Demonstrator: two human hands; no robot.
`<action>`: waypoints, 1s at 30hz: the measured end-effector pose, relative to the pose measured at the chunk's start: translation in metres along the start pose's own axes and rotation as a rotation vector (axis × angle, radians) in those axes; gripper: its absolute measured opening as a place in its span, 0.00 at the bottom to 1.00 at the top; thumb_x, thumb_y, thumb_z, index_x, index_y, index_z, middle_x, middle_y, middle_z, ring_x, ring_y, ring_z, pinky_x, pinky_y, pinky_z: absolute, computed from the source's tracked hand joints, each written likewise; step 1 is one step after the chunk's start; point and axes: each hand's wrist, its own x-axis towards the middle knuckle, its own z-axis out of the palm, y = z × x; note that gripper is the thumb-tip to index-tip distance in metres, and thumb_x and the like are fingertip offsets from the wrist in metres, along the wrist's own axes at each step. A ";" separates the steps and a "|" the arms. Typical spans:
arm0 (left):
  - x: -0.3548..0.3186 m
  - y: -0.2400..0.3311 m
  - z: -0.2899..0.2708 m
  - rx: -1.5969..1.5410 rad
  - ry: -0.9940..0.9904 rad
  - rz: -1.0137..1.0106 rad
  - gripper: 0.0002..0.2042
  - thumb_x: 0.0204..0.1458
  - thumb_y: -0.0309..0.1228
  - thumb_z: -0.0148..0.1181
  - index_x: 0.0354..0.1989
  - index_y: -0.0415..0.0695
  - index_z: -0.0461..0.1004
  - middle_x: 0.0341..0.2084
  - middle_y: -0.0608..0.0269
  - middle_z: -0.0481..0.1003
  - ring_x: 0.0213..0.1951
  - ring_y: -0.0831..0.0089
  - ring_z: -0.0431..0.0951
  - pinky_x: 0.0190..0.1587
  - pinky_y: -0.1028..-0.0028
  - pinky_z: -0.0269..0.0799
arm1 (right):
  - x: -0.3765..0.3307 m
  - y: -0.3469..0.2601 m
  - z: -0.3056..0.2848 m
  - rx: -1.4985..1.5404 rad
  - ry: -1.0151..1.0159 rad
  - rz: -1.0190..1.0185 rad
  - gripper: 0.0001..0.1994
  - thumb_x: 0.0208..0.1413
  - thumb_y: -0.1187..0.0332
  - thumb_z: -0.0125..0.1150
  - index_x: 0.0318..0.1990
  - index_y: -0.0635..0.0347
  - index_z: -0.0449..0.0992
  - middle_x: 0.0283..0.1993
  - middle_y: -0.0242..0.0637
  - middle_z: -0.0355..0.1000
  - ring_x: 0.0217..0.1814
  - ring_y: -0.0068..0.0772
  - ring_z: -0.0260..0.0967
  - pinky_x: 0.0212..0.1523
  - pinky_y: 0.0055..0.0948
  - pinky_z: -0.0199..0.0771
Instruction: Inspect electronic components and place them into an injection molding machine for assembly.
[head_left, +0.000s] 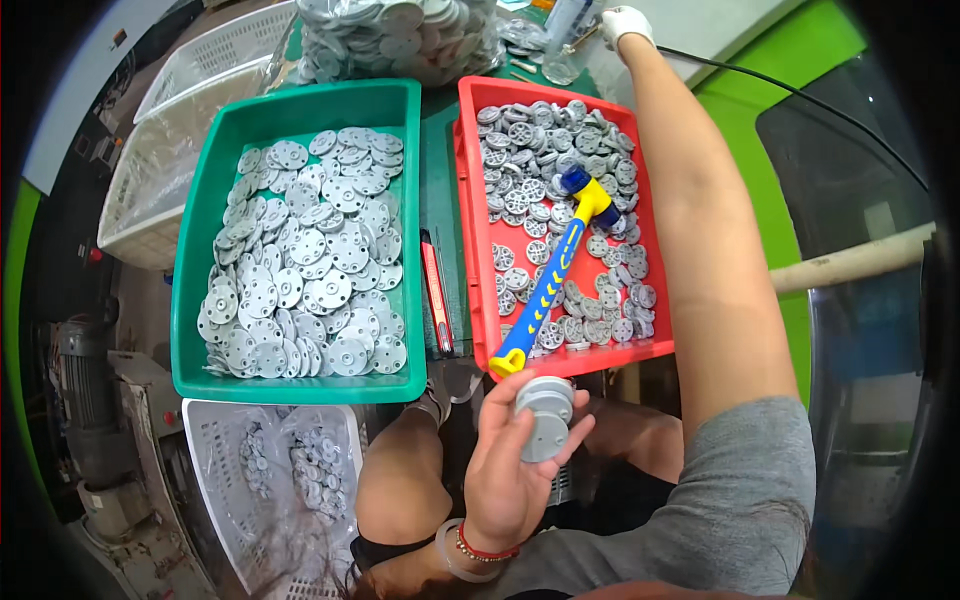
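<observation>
My left hand, bare, is closed around a few stacked grey round discs, just in front of the red tray. My right arm reaches far forward along the red tray's right side. At the far edge, my white-gloved right hand is closed on a thin brownish stick-like tool, beside a small clear container; the tool's exact kind is unclear. A mallet with a blue and yellow handle lies across the red tray, over many small grey wheel-like parts.
To the left stands a green tray of flat grey discs. A red utility knife lies between the trays. Behind sits a clear bag of grey discs. White baskets stand at left; a black cable runs at right.
</observation>
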 end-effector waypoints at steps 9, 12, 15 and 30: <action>0.002 0.004 -0.001 -0.014 0.002 0.000 0.18 0.58 0.28 0.38 0.57 0.43 0.53 0.51 0.52 0.63 0.54 0.57 0.66 0.57 0.56 0.62 | -0.059 -0.039 -0.008 0.101 -0.344 -0.088 0.22 0.51 0.55 0.43 0.39 0.66 0.75 0.39 0.54 0.73 0.43 0.52 0.71 0.44 0.43 0.69; -0.005 0.002 -0.003 -0.037 -0.053 0.014 0.18 0.59 0.28 0.38 0.57 0.43 0.53 0.51 0.52 0.63 0.54 0.56 0.66 0.57 0.56 0.62 | -0.085 -0.031 -0.026 0.441 -0.262 0.002 0.22 0.52 0.55 0.42 0.35 0.65 0.76 0.36 0.54 0.73 0.40 0.54 0.71 0.43 0.43 0.69; -0.008 -0.003 -0.003 -0.073 -0.102 0.046 0.17 0.59 0.28 0.37 0.57 0.43 0.52 0.51 0.52 0.63 0.55 0.56 0.66 0.57 0.55 0.62 | -0.107 -0.017 -0.041 0.498 0.407 -0.131 0.13 0.53 0.60 0.52 0.35 0.59 0.77 0.26 0.37 0.74 0.26 0.29 0.72 0.29 0.27 0.72; 0.003 -0.012 -0.013 -0.262 -0.427 0.151 0.19 0.60 0.41 0.38 0.54 0.42 0.60 0.51 0.50 0.66 0.57 0.50 0.62 0.60 0.52 0.56 | -0.270 0.000 -0.185 1.150 0.210 -0.443 0.16 0.55 0.60 0.57 0.40 0.66 0.72 0.30 0.37 0.74 0.28 0.23 0.69 0.27 0.24 0.70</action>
